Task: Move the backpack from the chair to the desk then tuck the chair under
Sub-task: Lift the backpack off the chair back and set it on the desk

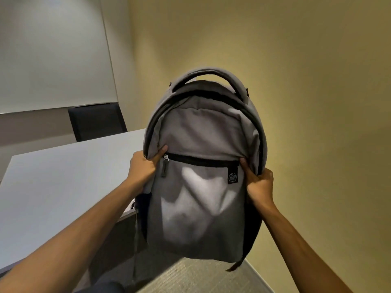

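one backpack [201, 187], two hands [143, 168] [259, 183], one desk [53, 182], one chair [97, 121]

Bare desk [53, 187] lies open left; wall [306, 102] blocks the right.

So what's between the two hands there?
The grey backpack: in the head view the left hand grips one side and the right hand the other, with its front pocket between them.

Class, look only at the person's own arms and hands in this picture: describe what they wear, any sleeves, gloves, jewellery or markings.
Both forearms are bare as far as the frame shows: no sleeves are visible. The left hand and right hand wear no gloves. No watch, bracelet or ring shows on the wrists or visible fingers, and no markings can be made out.
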`<state>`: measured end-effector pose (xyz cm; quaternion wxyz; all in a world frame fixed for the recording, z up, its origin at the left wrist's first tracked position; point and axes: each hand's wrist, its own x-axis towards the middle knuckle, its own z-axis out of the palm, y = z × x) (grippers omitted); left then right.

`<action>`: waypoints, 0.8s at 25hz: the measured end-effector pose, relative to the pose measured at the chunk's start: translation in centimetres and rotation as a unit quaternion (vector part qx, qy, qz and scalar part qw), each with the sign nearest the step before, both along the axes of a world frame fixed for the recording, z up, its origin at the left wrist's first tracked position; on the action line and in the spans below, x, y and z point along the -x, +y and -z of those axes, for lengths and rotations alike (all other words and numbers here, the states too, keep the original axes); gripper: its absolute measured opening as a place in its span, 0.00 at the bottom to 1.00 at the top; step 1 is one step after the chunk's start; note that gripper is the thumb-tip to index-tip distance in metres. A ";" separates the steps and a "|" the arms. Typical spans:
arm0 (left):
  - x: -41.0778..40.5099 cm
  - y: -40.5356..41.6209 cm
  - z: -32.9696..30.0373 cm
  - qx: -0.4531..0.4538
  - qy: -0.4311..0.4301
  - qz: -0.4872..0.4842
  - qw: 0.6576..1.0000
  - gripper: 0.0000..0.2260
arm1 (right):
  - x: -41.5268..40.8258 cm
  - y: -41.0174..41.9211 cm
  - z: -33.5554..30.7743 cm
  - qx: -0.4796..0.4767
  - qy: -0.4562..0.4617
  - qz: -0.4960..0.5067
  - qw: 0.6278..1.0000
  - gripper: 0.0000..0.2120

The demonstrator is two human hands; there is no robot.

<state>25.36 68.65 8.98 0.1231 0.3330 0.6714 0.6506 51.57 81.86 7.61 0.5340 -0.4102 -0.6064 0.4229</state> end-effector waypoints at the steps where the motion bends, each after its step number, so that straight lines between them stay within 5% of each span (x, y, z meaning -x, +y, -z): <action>1: 0.4 1.2 0.0 0.000 0.000 -0.001 1.000 0.23 | 0.3 1.0 0.2 0.012 0.008 0.004 1.000 0.27; 12: 5.4 17.6 2.1 0.023 -0.011 -0.053 0.998 0.31 | 5.3 17.9 2.5 0.108 -0.008 -0.071 0.992 0.22; 20: 10.0 27.2 1.1 0.021 -0.029 -0.058 0.998 0.18 | 9.7 26.4 2.0 0.111 -0.035 -0.098 0.988 0.24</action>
